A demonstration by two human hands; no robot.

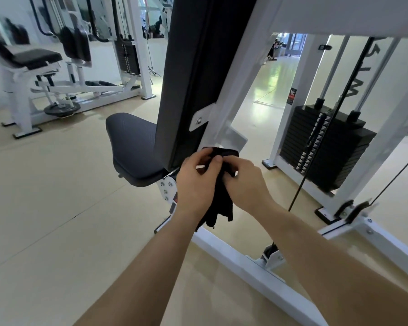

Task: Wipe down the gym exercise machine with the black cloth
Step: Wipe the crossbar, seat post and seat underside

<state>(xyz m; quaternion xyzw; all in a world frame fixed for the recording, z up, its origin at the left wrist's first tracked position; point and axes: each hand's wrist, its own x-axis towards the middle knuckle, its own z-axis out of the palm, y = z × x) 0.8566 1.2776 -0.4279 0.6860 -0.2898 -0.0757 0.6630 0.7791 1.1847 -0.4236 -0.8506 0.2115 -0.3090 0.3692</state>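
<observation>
While left hand (196, 182) and right hand (245, 182) pinch the black cloth (222, 203), hanging toward 6 o'clock, the machine frame (233, 137) sits just at its 12 o'clock.

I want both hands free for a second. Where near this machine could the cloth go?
The seat pad, left of the back pad, is bare; so is the floor left of it. Crowded: brackets and cable between back pad and weight stack.
</observation>
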